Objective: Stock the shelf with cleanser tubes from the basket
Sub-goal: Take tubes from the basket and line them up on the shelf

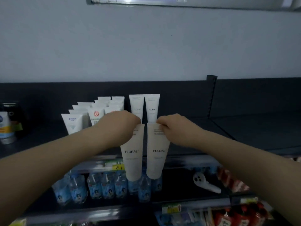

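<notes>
My left hand (120, 126) pinches the top edge of a white FLORAL cleanser tube (132, 154), which hangs cap down in front of the dark top shelf (244, 128). My right hand (174, 128) pinches a second FLORAL tube (157, 154) the same way, right beside the first. Behind them two more FLORAL tubes (144, 106) stand upright at the back of the shelf. The basket is out of view.
Rows of other white tubes (91, 111) stand left of the FLORAL ones, with a blue-and-yellow tube (5, 128) at the far left. The shelf below holds water bottles (97, 186) and a white device (205, 182). Red packets (232, 181) lie lower right.
</notes>
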